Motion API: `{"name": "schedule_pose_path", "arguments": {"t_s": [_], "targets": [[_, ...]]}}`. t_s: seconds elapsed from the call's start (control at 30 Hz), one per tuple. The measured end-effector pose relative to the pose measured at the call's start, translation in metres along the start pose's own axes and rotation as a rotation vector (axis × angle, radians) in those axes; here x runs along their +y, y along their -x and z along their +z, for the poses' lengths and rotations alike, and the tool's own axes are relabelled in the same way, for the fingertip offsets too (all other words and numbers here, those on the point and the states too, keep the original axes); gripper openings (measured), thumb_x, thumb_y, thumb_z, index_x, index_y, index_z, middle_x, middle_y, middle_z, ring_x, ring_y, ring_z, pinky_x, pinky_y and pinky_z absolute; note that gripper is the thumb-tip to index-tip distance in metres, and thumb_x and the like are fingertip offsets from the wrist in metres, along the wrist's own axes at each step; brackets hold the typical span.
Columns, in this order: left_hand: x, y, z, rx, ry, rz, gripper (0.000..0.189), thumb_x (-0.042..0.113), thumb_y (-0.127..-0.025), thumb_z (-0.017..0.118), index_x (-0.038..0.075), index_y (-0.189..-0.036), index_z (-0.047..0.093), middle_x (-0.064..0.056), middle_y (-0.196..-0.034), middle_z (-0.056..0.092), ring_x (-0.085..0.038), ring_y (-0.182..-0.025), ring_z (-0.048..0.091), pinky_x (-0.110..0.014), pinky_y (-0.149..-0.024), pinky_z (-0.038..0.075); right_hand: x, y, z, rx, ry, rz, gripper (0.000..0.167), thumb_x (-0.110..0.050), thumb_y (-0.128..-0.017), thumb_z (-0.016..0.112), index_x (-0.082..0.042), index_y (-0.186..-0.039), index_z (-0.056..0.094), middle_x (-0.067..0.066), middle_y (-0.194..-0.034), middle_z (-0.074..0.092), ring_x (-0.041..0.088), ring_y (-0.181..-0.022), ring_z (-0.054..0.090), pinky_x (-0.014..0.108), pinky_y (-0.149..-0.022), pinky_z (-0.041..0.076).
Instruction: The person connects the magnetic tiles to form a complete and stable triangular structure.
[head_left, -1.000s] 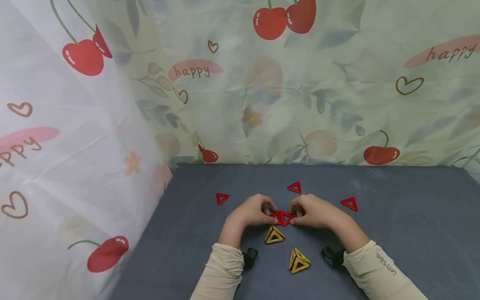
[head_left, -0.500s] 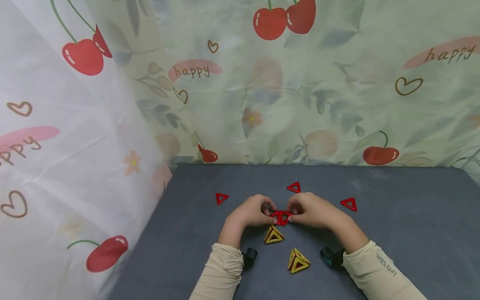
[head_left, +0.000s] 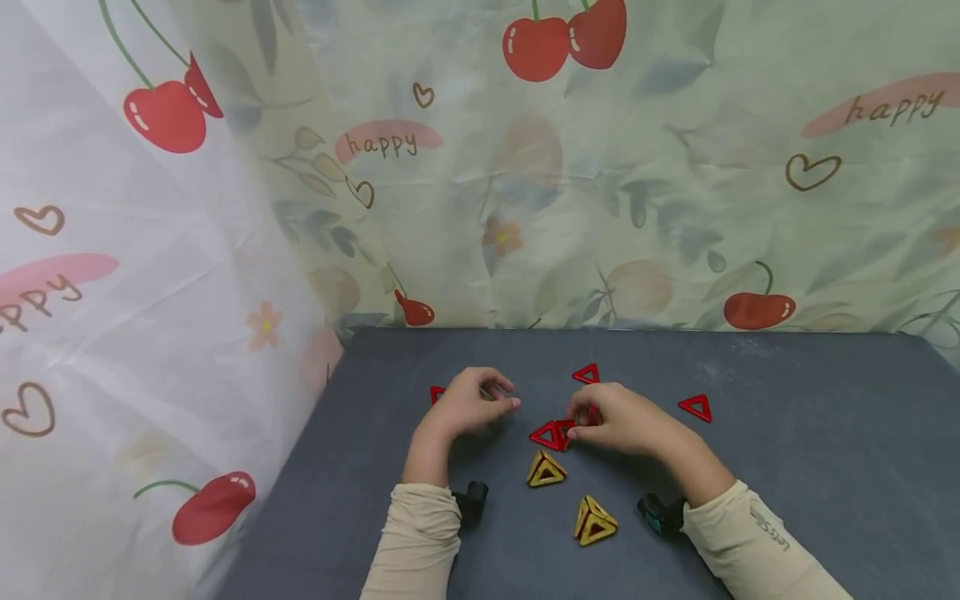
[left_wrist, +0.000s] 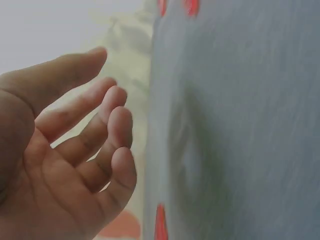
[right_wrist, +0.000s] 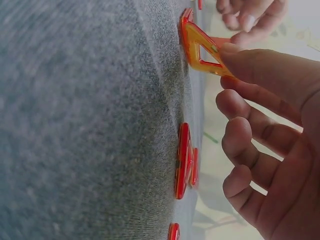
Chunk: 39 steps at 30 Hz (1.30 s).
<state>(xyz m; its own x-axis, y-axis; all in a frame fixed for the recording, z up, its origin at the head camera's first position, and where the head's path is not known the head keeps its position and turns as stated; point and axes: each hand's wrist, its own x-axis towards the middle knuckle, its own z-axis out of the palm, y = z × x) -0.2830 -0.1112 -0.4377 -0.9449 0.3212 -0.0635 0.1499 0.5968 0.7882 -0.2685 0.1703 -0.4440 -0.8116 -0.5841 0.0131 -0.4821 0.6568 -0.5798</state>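
My right hand (head_left: 618, 417) pinches the corner of a red triangular tile (right_wrist: 194, 47) between thumb and index finger. In the right wrist view this tile looks orange, with a triangular hole, and it stands tilted off the table. Against its left side, a second red triangular tile (head_left: 557, 436) lies on the table. My left hand (head_left: 463, 407) hovers to the left with nothing in it, fingers loosely bent and thumb apart, as the left wrist view (left_wrist: 85, 135) shows. It partly covers another red triangle tile (head_left: 437, 390).
Two yellow-edged triangular pieces, one nearer the hands (head_left: 547, 481) and one closer to me (head_left: 595, 538), rest on the dark grey table (head_left: 825, 467). More red tiles lie at the back (head_left: 597, 374) and right (head_left: 708, 408). A patterned curtain (head_left: 465, 275) hangs behind.
My left hand has let go of the left red tile and moved left and back, towards the far-left tile. The right hand keeps its pinch and has shifted slightly left.
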Motion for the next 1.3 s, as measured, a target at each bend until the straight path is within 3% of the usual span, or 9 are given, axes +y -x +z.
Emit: {"name": "schedule_pose_path", "arguments": {"t_s": [0.2, 0.37, 0.53, 0.7, 0.93, 1.3], "targets": [[-0.022, 0.01, -0.027, 0.226, -0.011, -0.074, 0.025, 0.023, -0.098, 0.078, 0.006, -0.117, 0.076, -0.01, -0.102, 0.072, -0.021, -0.087, 0.067, -0.036, -0.074, 0.054, -0.001, 0.001, -0.001, -0.001, -0.001, 0.002, 0.014, -0.024, -0.095, 0.082, -0.016, -0.105, 0.076, -0.009, -0.086, 0.064, 0.008, -0.073, 0.057, 0.027, -0.069, 0.049], [-0.042, 0.016, -0.041, 0.314, -0.048, -0.141, 0.03, 0.021, -0.098, 0.077, 0.004, -0.122, 0.074, -0.013, -0.106, 0.072, -0.027, -0.094, 0.067, -0.044, -0.083, 0.056, 0.0, 0.001, -0.001, 0.0, 0.001, 0.003, 0.014, -0.024, -0.096, 0.081, -0.015, -0.106, 0.076, -0.009, -0.087, 0.064, 0.008, -0.073, 0.056, 0.027, -0.069, 0.049], [-0.057, 0.022, -0.049, 0.334, -0.055, -0.216, 0.045, 0.021, -0.099, 0.076, 0.004, -0.139, 0.066, -0.017, -0.118, 0.07, -0.033, -0.108, 0.067, -0.05, -0.093, 0.055, 0.0, 0.001, -0.001, -0.002, -0.005, 0.002, 0.014, -0.024, -0.096, 0.081, -0.015, -0.106, 0.076, -0.009, -0.087, 0.065, 0.008, -0.073, 0.056, 0.027, -0.069, 0.048], [-0.067, 0.021, -0.052, 0.323, -0.065, -0.245, 0.054, 0.019, -0.099, 0.075, 0.003, -0.147, 0.06, -0.019, -0.12, 0.069, -0.034, -0.11, 0.066, -0.052, -0.096, 0.054, 0.0, 0.001, -0.001, -0.003, 0.001, 0.018, 0.013, -0.024, -0.096, 0.081, -0.017, -0.106, 0.076, -0.009, -0.086, 0.064, 0.008, -0.073, 0.057, 0.028, -0.069, 0.048], [-0.069, 0.018, -0.048, 0.274, -0.1, -0.271, 0.053, 0.017, -0.096, 0.079, 0.001, -0.143, 0.063, -0.017, -0.117, 0.067, -0.029, -0.104, 0.063, -0.049, -0.094, 0.052, 0.001, 0.001, 0.0, -0.008, 0.004, 0.018, 0.012, -0.025, -0.096, 0.081, -0.018, -0.105, 0.076, -0.01, -0.085, 0.064, 0.008, -0.072, 0.056, 0.028, -0.068, 0.048], [-0.065, 0.017, -0.045, 0.27, -0.1, -0.262, 0.042, 0.009, -0.091, 0.082, 0.001, -0.13, 0.07, -0.018, -0.113, 0.067, -0.028, -0.098, 0.061, -0.043, -0.086, 0.053, 0.002, 0.001, 0.0, -0.014, -0.001, 0.022, 0.012, -0.025, -0.096, 0.081, -0.018, -0.105, 0.076, -0.009, -0.084, 0.064, 0.008, -0.07, 0.056, 0.028, -0.067, 0.048]]}}
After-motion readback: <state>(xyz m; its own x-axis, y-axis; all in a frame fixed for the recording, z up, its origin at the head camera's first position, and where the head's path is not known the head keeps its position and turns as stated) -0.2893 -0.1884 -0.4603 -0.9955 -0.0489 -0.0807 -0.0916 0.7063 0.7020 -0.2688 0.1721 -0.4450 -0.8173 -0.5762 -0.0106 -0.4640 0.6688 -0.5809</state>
